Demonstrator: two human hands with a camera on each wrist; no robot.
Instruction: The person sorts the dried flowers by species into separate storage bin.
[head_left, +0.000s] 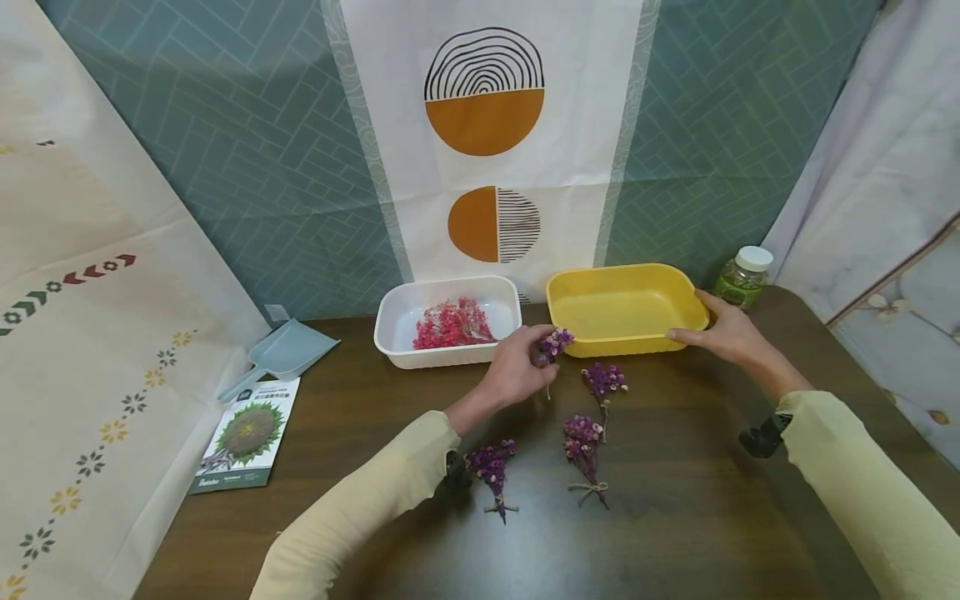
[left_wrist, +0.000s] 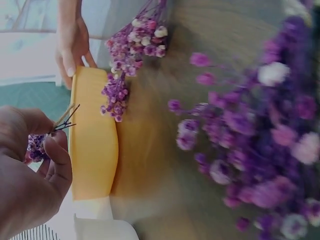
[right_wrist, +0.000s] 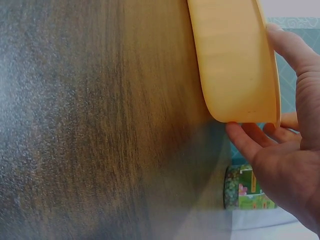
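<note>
A small bunch of purple dried flowers [head_left: 556, 343] is pinched by its stems between the thumb and fingers of my left hand [head_left: 519, 367], close to the front left corner of the yellow plastic basin [head_left: 622, 345]. My right hand [head_left: 726, 332] holds that basin by its right end, thumb on the front rim and fingers round the corner. Inside, the basin shows only its bare floor. Three more purple bunches lie on the table: one [head_left: 602, 381] in front of the basin, a twine-tied one [head_left: 582, 442] nearer me, and another tied one [head_left: 491, 467] below my left forearm.
Left of the basin stands a white basin [head_left: 448, 358] with pink-red dried flowers [head_left: 453, 323] in it. A jar with a white lid [head_left: 742, 277] is behind my right hand. At the far left are a light blue dustpan [head_left: 292, 350] and a sunflower seed packet [head_left: 247, 435].
</note>
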